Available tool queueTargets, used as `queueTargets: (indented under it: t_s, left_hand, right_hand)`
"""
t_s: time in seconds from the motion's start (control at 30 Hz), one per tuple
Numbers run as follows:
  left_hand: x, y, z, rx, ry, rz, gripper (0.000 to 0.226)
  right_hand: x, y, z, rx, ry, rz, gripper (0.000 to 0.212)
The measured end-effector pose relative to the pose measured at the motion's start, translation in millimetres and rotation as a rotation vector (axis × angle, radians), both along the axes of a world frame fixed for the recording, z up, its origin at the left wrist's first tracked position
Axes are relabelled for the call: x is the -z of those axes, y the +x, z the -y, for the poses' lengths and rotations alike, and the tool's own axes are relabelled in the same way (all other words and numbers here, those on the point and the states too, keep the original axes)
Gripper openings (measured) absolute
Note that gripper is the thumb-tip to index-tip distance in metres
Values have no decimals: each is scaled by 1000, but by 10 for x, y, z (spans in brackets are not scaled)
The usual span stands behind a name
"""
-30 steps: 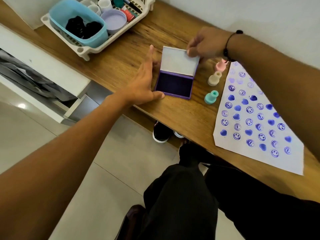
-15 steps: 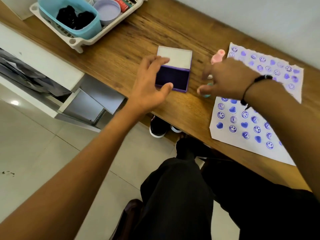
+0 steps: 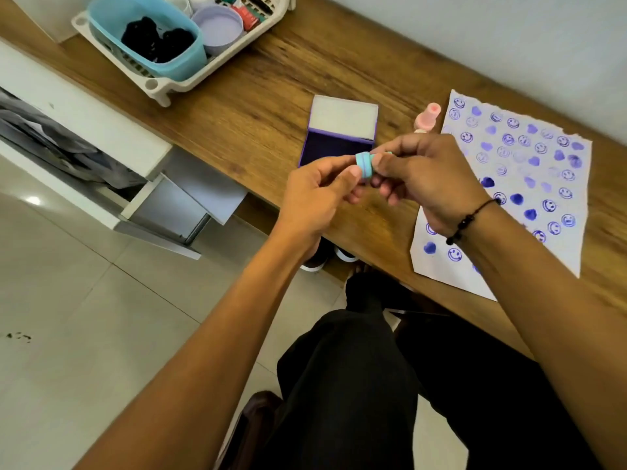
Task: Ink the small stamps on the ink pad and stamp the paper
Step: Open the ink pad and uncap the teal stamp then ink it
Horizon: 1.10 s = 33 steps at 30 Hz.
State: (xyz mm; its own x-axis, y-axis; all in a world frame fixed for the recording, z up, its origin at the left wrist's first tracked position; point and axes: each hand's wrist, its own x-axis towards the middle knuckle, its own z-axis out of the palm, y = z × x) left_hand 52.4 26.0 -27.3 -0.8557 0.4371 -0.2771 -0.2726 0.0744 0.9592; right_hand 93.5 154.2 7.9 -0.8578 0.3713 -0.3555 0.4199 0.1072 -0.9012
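Both hands meet above the desk's front edge around a small teal stamp (image 3: 363, 165). My left hand (image 3: 315, 195) pinches its wide end and my right hand (image 3: 424, 178) grips its handle end. Just behind them the purple ink pad (image 3: 334, 147) lies open with its white lid (image 3: 344, 118) raised. A pink stamp (image 3: 428, 117) stands upright beside the white paper (image 3: 522, 184), which carries several purple smiley and heart prints. A cream stamp is mostly hidden behind my right hand.
A white rack (image 3: 176, 79) at the back left holds a blue tub (image 3: 146, 39) and a lilac bowl (image 3: 220, 28). An open drawer (image 3: 176, 212) juts out under the wooden desk (image 3: 264, 106). My dark-trousered legs and shoes sit below the desk edge.
My right hand left the ink pad's lid, picked the teal stamp off the desk and lifted it. My left hand came off the ink pad's side and joined it on the stamp.
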Motion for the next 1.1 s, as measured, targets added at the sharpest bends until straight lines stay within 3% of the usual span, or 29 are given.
queueTargets:
  t_s: [0.23,0.37,0.43,0.57,0.7,0.83,1.1]
  left_hand:
    - [-29,-61,80,-38,37,91,12]
    - [-23,-70,129,-133,165,323,10]
    - [0,-112,172,-245,205,349,12]
    - [74,-223,239,-453,116,222,15]
    - [131,-281,204,-441,-35,111,13]
    - [163,-372,176,-360,-159,16,7]
    - [159,-381,173,-331,-206,-25,12]
  right_hand:
    - [50,-69,97,-4,31,-17,9]
    - [91,-75,137,-124,458,-146,13]
    - [75,-140,106,-138,627,-199,15]
    - [118,-468,40,-310,940,-153,21]
    - [227,-669,118,-563,1153,-49,22]
    - [318,-658,167,-633,1189,9,23]
    - [221,-796,150,-774,1203,75,24]
